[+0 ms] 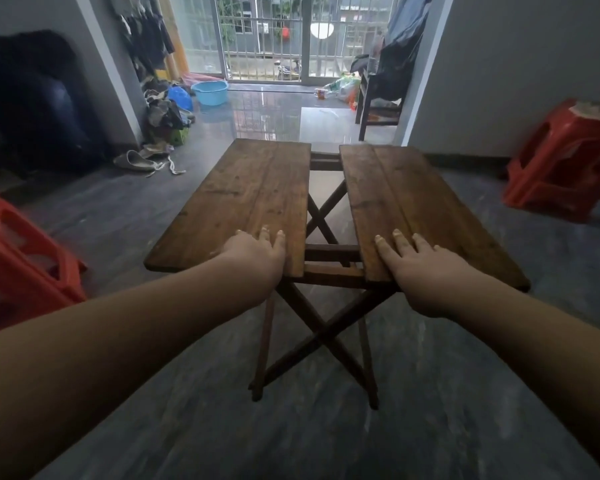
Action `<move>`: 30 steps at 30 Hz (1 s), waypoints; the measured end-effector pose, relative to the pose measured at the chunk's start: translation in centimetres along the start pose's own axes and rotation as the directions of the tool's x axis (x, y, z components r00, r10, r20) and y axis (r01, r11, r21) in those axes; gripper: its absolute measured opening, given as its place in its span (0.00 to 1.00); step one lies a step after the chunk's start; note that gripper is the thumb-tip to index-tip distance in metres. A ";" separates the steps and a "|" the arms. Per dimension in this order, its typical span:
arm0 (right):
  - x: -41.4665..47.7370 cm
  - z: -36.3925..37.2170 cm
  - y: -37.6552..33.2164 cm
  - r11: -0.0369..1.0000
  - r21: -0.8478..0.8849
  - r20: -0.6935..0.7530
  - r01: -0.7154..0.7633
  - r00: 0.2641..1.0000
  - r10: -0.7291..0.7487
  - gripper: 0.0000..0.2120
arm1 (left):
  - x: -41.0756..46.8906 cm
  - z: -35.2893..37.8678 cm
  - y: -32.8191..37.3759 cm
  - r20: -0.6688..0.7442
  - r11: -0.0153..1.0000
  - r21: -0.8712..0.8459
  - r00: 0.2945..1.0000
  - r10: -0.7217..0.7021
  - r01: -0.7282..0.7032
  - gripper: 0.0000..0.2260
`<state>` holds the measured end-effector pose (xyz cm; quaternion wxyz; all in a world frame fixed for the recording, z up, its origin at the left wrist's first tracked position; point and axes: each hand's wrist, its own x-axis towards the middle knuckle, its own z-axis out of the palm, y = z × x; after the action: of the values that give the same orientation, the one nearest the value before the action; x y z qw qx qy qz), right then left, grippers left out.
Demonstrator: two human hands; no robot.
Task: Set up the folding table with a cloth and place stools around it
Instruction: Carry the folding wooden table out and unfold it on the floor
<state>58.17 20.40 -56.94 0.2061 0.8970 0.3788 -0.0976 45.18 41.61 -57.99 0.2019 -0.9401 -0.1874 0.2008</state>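
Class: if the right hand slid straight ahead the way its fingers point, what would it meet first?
Nothing, as far as the picture shows: the right hand lies flat on the brown wooden folding table's right leaf, with only bare boards ahead, probably up to its edge.

The left arm (118, 323) and right arm (520, 327), both bare, stretched out from the near side and angled slightly toward each other. The left hand (257, 252) lay palm down, fingers (279, 239) straight and close together. The right hand (418, 268) lay flat too, fingers a little spread, apart from the left.
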 end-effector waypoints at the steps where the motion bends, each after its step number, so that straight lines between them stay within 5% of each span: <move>1: 0.0 0.3 -0.1 1.000 0.003 -0.002 0.002 1.000 -0.002 0.44 | -0.1 0.2 0.2 0.003 1.000 0.015 1.000 0.010 -0.010 0.38; 15: -1.0 4.6 -5.2 1.000 -0.014 0.097 0.013 0.995 -0.012 0.49 | -2.0 5.9 3.1 0.012 0.997 -0.059 0.999 0.051 -0.051 0.40; 30: 0.5 11.8 -8.2 0.993 0.117 -0.010 0.019 1.000 -0.018 0.46 | -1.2 8.8 10.6 0.038 0.984 -0.147 0.994 0.106 -0.099 0.38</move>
<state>52.37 20.65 -70.16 0.1507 0.9043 0.3818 -0.1175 43.08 34.75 -69.81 0.1181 -0.9559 -0.1573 0.2180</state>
